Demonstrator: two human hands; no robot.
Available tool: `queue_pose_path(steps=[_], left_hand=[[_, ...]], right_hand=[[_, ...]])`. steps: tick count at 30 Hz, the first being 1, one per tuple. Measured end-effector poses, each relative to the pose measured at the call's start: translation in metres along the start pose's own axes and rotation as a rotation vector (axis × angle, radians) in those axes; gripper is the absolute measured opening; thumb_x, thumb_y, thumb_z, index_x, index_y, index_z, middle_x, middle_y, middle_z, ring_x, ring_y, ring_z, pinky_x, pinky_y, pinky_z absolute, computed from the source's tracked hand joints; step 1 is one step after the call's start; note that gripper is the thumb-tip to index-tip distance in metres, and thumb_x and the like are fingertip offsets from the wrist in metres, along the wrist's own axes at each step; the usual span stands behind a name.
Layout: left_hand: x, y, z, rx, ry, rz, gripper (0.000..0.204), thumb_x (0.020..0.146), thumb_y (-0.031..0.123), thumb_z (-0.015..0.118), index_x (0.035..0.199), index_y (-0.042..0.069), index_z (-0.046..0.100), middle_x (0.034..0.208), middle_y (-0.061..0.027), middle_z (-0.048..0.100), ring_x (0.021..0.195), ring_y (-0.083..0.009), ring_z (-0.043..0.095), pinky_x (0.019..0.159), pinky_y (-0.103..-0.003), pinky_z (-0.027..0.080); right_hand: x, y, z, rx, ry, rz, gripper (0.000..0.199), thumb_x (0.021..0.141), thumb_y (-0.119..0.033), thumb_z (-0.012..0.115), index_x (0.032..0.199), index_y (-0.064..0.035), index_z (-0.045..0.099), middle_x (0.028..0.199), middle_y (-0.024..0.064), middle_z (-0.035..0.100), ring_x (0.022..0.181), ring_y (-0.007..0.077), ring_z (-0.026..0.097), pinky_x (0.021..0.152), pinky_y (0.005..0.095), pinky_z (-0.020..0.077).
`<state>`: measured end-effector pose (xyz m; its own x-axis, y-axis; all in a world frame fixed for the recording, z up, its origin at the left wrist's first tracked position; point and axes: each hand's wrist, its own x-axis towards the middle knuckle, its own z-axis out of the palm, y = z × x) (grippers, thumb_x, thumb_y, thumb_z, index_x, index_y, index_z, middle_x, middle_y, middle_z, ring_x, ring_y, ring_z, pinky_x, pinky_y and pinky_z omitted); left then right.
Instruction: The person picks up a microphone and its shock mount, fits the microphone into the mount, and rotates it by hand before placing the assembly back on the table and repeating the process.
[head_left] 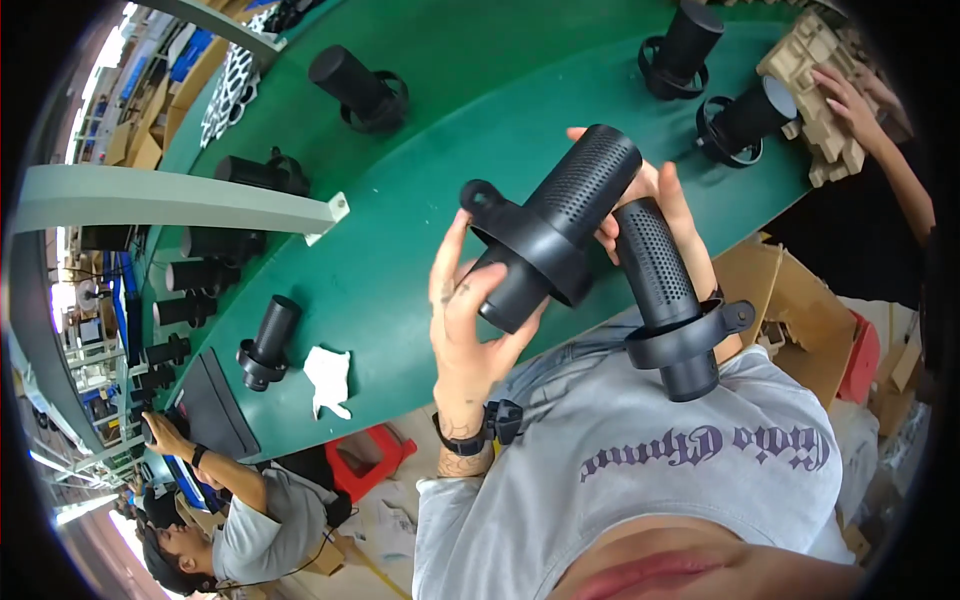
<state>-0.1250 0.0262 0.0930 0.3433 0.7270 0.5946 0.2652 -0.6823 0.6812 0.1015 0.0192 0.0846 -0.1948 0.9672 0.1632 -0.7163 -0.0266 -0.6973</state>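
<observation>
Black 1st cylinder (585, 180), perforated along its upper barrel and collared by a wide ring, is slanting in front of the person's body, above the edge of a green table (400, 235). The left hand (465, 325) is closing partway around its lower end, with the thumb lying across the barrel and a finger reaching up to the collar's lug. The right hand (672, 205) is curling around the perforated end of a 2nd cylinder (655, 260), which is hanging close to the grey shirt (690, 460). 1 of its fingers is showing behind the 1st cylinder's top; whether it is pressing there, I cannot tell.

On the table, a similar cylinder (278, 325) is standing near a crumpled white cloth (330, 380), and a black mat (212, 405) is lying farther left. At upper right, a co-worker's hand (845, 100) is touching a moulded tan tray (815, 95). A red stool (365, 465) and a co-worker in grey (265, 520) are appearing at lower left.
</observation>
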Motion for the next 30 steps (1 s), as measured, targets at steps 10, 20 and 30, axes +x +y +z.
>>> queue_pose_path(steps=[10, 20, 30], left_hand=[[-0.006, 0.049, -0.016, 0.181, -0.131, 0.023, 0.046, 0.051, -0.002, 0.075, 0.092, 0.018, 0.076, 0.115, -0.0127, 0.042, 0.101, -0.0288, 0.053, 0.073, -0.034, 0.052], [0.001, 0.054, -0.009, 0.301, -0.09, 0.345, 0.039, 0.058, 0.013, 0.077, 0.087, 0.036, 0.066, 0.11, -0.0009, 0.053, 0.095, -0.0289, 0.055, 0.067, -0.034, 0.047], [0.0, 0.059, -0.003, 0.379, -0.082, 0.531, 0.012, 0.065, 0.02, 0.061, 0.075, 0.026, 0.06, 0.099, 0.018, 0.059, 0.098, -0.0202, 0.057, 0.062, -0.029, 0.032]], right_hand=[[-0.019, 0.006, 0.022, 0.03, 0.382, 0.299, 0.046, 0.098, -0.042, 0.045, 0.123, -0.0043, 0.053, 0.096, 0.0066, 0.064, 0.082, 0.0126, 0.065, 0.076, 0.0264, 0.0541], [-0.021, 0.006, 0.033, 0.015, 0.369, 0.269, 0.051, 0.099, -0.046, 0.04, 0.128, -0.0043, 0.049, 0.091, 0.0062, 0.064, 0.079, 0.0119, 0.065, 0.071, 0.0256, 0.0545], [-0.023, 0.009, 0.04, 0.308, 0.321, 0.343, 0.051, 0.099, -0.042, 0.043, 0.134, -0.0055, 0.041, 0.092, 0.0089, 0.066, 0.077, 0.0154, 0.066, 0.069, 0.0278, 0.0558]])
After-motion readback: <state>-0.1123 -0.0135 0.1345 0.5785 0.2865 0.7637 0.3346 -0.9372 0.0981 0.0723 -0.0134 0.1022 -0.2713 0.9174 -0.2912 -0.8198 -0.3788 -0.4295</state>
